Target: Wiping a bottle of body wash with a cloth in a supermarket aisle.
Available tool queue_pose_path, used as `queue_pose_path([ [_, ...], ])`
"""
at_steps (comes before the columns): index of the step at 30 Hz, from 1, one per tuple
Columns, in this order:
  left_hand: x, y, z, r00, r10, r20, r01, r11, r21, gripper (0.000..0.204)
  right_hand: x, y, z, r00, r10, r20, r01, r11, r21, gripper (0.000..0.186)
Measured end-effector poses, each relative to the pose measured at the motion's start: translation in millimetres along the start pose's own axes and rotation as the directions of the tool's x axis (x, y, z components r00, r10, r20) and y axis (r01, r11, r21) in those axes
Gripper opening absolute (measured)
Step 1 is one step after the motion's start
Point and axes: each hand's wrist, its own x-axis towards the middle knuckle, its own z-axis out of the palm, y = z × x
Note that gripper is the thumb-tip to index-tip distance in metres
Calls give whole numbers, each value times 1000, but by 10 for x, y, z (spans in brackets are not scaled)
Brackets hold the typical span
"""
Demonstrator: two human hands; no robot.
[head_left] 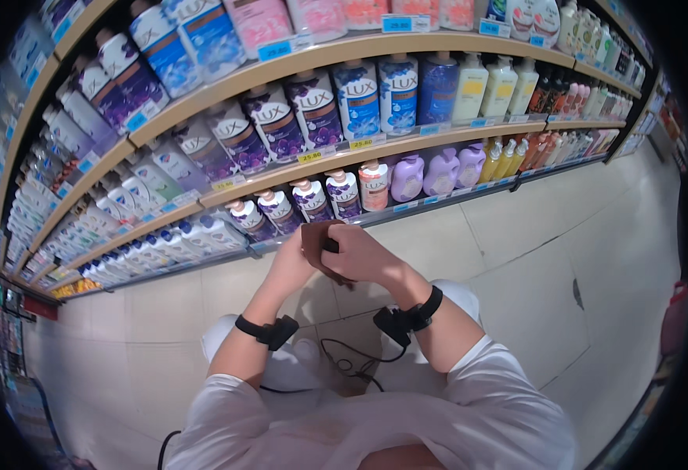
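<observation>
Nearest the camera, 2 forearms in white sleeves rise from the lower edge, each with 1 black wrist strap (266,330) and a thin black cable trailing down. The left hand (291,262) and the right hand (362,254) meet in front of the chest over the pale tiled floor (548,258). Between them is 1 brown wallet (318,241), flat and leathery; both hands have their grip clamped on it, the left cupping its left side, the right's fingers curled over its right edge.

Just beyond the wallet runs the lowest shelf (407,210), curved by the lens, with small blue and yellow price tags on its front edge. On it stand 4 white-and-purple pump bottles (313,200), then 1 white bottle with a pink label (374,186), then 3 rounded lilac bottles (442,172), then slim yellow bottles (501,159); further right they blur.

The shelf above carries dark purple pump bottles (316,107), 2 blue-labelled ones (379,96), 1 deep blue and 3 cream bottles (499,86). The top rows hold pink and blue-white packs, too bent to count.
</observation>
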Motion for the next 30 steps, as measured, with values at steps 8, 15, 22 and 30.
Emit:
queue_pose_path([
  [8, -82, -482, -228, 973, 126, -196, -136, 990, -41, 26, -120, -378, 246, 968, -233, 94, 249, 940, -233, 37],
  [15, 306, -864, -378, 909, 17, -416, -13, 1000, 11, 23, -908, -1540, 181, 988, -155, 10, 155, 977, -148, 68],
  [22, 660, -919, -150, 937, -30, -349, 45, 998, 33, 30, -2201, -2411, -421, 737, -100, -669, 113, 993, -23, 59],
  [30, 666, -821, 219, 992, 35, -119, -23, 995, 101, 34, -4426, -117, 665, -56, 897, -438, -579, 328, 746, 50],
])
